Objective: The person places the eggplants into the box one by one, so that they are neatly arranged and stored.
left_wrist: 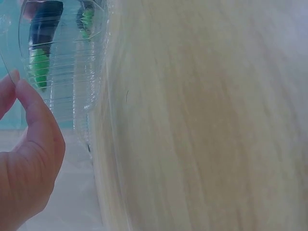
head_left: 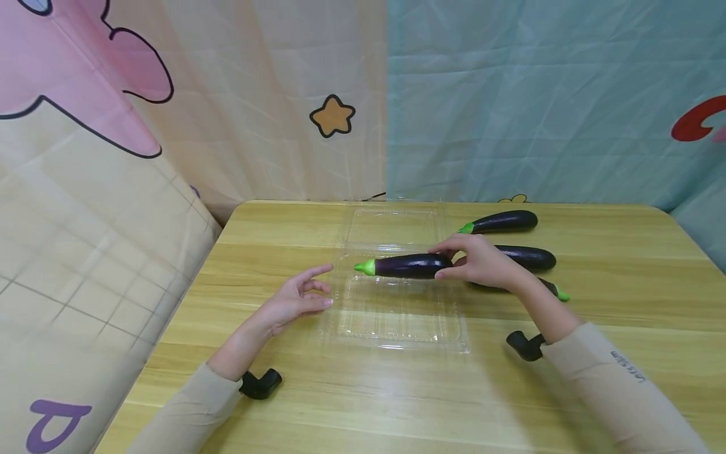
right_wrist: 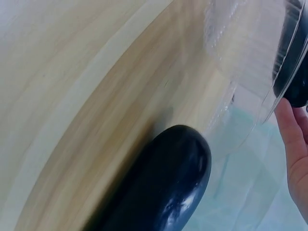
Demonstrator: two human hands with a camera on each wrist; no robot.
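Note:
My right hand [head_left: 482,263] grips the blunt end of a dark purple eggplant [head_left: 409,266] with a green cap. That eggplant lies crosswise over the clear plastic clamshell container [head_left: 397,345], its cap pointing left; whether it touches the container's bottom I cannot tell. At the container's left edge, my left hand [head_left: 292,304] has thumb and forefinger apart in the head view. Its fingertips come close to the clear rim in the left wrist view, and contact is unclear. The right wrist view shows the held eggplant [right_wrist: 291,72] partly behind clear plastic.
Right of the container lie three more eggplants: one at the back [head_left: 507,221], one in the middle [head_left: 532,257], and one [head_left: 549,287] partly hidden by my right hand. The container's lid [head_left: 394,224] lies open toward the curtain [head_left: 482,126] behind the wooden table [head_left: 368,403].

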